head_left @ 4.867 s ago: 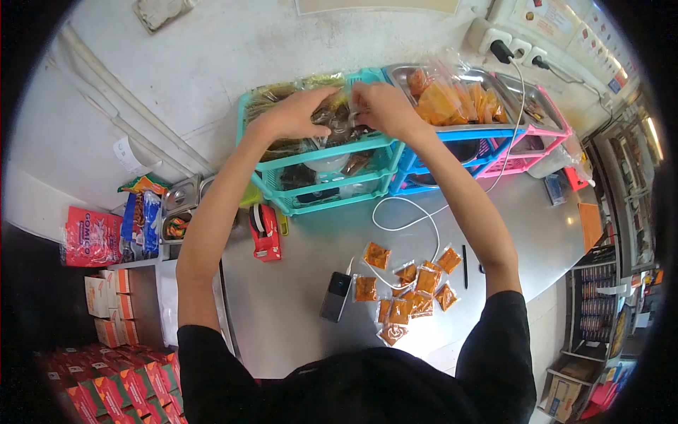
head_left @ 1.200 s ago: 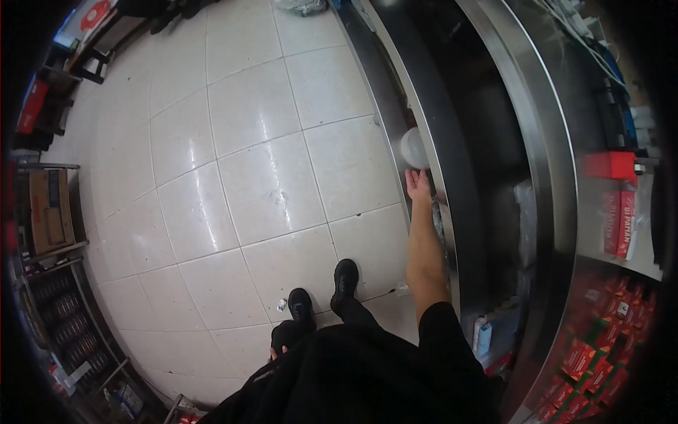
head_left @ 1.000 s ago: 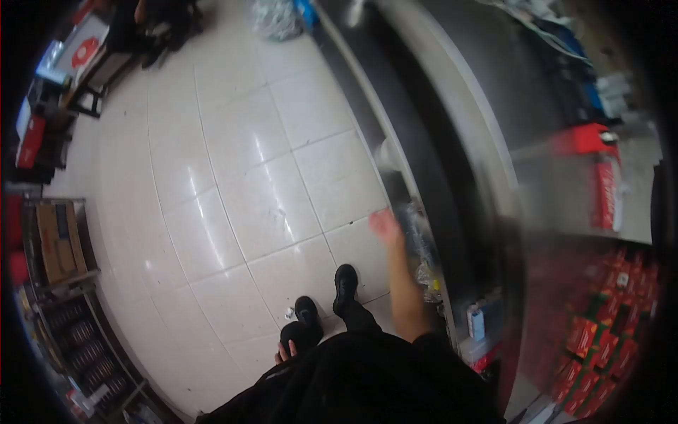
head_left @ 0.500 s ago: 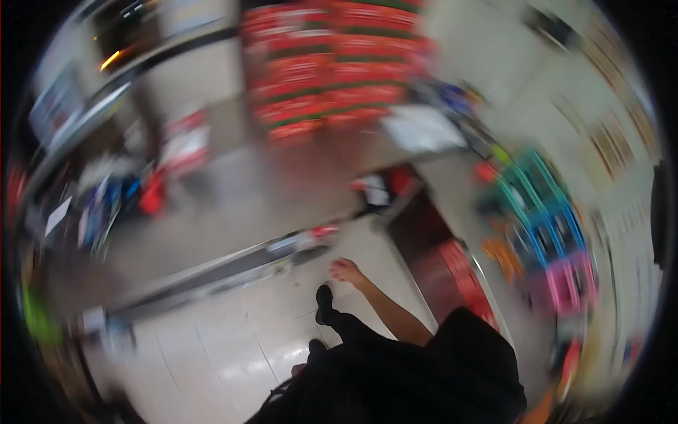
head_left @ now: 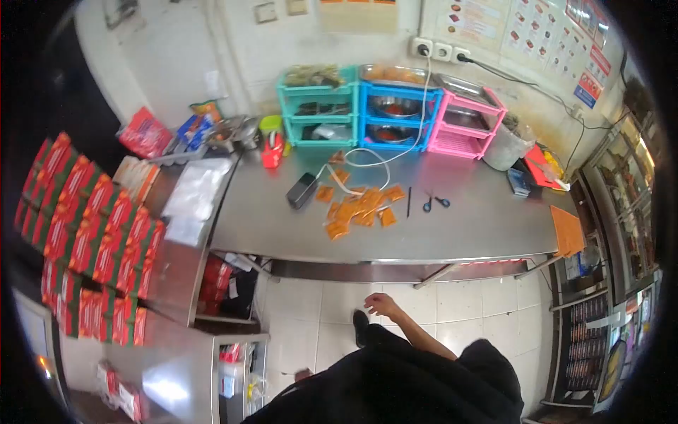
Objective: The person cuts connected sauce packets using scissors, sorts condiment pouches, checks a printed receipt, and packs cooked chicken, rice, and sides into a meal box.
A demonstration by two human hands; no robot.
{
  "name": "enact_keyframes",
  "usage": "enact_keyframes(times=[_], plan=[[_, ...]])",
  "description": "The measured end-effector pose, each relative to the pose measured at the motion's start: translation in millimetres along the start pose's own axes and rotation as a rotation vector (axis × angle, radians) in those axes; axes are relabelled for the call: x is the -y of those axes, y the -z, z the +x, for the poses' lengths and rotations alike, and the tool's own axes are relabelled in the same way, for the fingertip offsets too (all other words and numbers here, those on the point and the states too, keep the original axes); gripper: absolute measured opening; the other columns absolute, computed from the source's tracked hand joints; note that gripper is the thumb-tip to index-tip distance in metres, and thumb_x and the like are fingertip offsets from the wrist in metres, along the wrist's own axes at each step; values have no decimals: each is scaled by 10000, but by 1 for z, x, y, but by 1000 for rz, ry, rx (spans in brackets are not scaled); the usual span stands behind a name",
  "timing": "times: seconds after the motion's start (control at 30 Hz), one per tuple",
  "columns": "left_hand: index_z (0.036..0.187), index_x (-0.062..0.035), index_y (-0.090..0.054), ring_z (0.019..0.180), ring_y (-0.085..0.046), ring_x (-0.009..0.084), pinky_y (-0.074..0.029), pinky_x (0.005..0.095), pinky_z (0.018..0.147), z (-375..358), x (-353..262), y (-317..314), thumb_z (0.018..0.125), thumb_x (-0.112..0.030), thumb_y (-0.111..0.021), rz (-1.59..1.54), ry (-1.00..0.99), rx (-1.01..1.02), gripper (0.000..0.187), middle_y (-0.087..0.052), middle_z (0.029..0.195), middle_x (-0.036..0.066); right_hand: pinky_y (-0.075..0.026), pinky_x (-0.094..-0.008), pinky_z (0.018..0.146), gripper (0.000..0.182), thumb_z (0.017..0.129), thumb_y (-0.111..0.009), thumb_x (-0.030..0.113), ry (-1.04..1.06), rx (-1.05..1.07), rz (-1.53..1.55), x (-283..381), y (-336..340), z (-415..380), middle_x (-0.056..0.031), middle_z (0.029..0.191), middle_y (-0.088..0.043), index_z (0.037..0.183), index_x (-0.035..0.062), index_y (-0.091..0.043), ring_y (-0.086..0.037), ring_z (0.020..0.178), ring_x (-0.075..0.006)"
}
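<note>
In front of my body, above the tiled floor, my right hand [head_left: 381, 304] hangs with loosely bent fingers and nothing in it. It is apart from the steel table [head_left: 282, 237], short of its front edge. Of my left hand [head_left: 302, 374] only a small part shows beside my dark clothing; its fingers are hidden. On the table lie several small orange sachets [head_left: 349, 210] in a loose pile. A black power adapter box [head_left: 302, 191] with a white cable, a dark pen-like stick [head_left: 409, 202] and blue-handled scissors [head_left: 436, 203] lie around them.
Stacked racks in green [head_left: 318, 113], blue [head_left: 395, 116] and pink [head_left: 466, 124] line the table's back. Red boxes [head_left: 92, 233] are piled at left on another steel counter [head_left: 169, 367]. Shelves [head_left: 586, 339] stand at right. A white cable runs up to the wall sockets [head_left: 441, 51].
My view has swung right from the counter with red boxes to face the table with sachets and racks. My right hand stays low before my body.
</note>
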State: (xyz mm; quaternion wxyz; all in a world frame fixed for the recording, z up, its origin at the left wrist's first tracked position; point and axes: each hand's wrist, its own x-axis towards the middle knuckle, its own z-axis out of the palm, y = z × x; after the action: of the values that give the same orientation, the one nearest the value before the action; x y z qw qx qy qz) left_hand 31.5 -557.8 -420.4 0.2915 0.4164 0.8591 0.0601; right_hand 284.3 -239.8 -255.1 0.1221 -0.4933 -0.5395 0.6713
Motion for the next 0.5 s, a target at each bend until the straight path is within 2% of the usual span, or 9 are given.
enact_keyframes(times=[0.03,0.07,0.13,0.17,0.2,0.23,0.3,0.47,0.5], plan=[[691,-59,-629,681,-599,349,-475,468,645,31,-6,9,777,-314,-546,173,-171,-83,282,-621,714,156,-468,-242,514,248,825,-565,238,-84,-112,86,9,26,5,-45,855,-649,995,60,-595,-622,661,-128],[676,-57,-636,671,-602,347,-477,466,640,75,-12,21,778,-310,-545,203,-252,-249,287,-625,701,155,-468,-242,515,243,832,-548,242,56,-126,126,5,52,14,-46,855,-648,989,63,-597,-622,671,-127],[706,1,-612,677,-591,373,-457,456,655,145,-56,59,789,-292,-570,-385,83,-387,307,-619,712,187,-455,-233,516,233,859,-522,270,48,-293,58,29,93,42,-39,836,-643,922,60,-600,-608,661,-119],[720,20,-611,646,-597,337,-466,415,639,169,-81,86,807,-288,-566,-171,-157,-631,323,-616,693,188,-444,-217,533,246,873,-510,269,137,-362,-83,38,112,63,-41,815,-641,860,42,-605,-584,650,-104],[722,29,-606,590,-590,274,-461,359,602,164,-151,166,842,-277,-543,-544,-46,-436,335,-606,661,183,-431,-211,541,303,895,-501,299,189,-386,81,50,122,82,-41,776,-632,811,27,-606,-562,645,-89],[687,4,-613,617,-589,184,-450,314,594,165,-203,225,869,-267,-505,-480,-102,-433,344,-618,645,117,-429,-214,550,321,900,-502,309,199,-393,24,87,129,91,-38,760,-624,797,22,-602,-560,647,-86],[670,20,-569,566,-556,160,-443,302,576,199,-247,270,915,-268,-463,-735,-154,-497,393,-599,614,104,-430,-225,573,340,903,-514,321,262,-376,-54,171,130,106,-37,741,-617,795,10,-599,-557,656,-81],[840,26,-553,748,-576,120,-468,264,704,287,-322,366,927,-199,-469,-1060,-307,-352,256,-616,802,68,-447,-243,649,257,897,-533,257,506,-335,-155,340,116,187,-42,775,-643,904,13,-613,-579,727,-88],[856,25,-550,762,-578,124,-468,264,717,308,-337,382,928,-187,-469,-1076,-333,-340,239,-615,820,72,-465,-273,638,246,874,-553,252,640,-365,-206,359,119,225,-75,769,-644,896,17,-621,-599,707,-128]])
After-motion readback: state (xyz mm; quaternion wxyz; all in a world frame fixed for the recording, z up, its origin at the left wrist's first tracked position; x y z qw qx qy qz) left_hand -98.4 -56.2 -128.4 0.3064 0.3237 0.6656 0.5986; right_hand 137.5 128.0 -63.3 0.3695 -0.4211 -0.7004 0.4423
